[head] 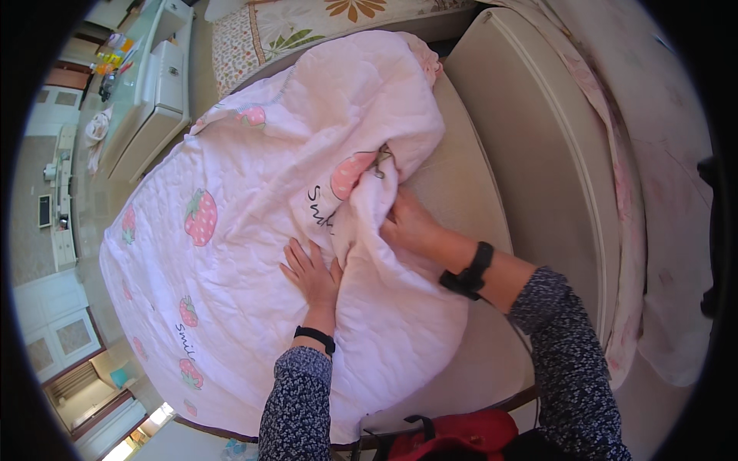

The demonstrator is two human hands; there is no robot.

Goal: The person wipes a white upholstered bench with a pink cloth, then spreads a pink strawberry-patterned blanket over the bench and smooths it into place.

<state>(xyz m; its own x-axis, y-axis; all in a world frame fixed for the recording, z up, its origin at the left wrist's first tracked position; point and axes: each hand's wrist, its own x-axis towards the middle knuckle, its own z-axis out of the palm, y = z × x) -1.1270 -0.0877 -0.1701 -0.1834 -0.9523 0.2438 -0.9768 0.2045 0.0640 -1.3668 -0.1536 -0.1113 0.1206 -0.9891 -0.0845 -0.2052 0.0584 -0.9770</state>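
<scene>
A pale pink quilt [259, 173] printed with strawberries and black lettering lies spread over a beige sofa seat [461, 138]. Flat on its surface rests my left hand [314, 274], fingers apart and palm down, left of a raised fold [369, 201]. My right hand [412, 222] grips that fold from the right side; its fingertips are partly hidden by the cloth. Towards the far end the quilt bunches up in a thick heap, with a ruffled pink edge [428, 60] showing at the top. Each wrist wears a black band.
A beige backrest [536, 132] stands along the right, with a pink floral cover behind it. Floral padding [311, 29] lies at the far end. At upper left, a glass-topped cabinet [141, 75] carries several bottles and a white cloth [98, 128]. A red bag [461, 432] is near my body.
</scene>
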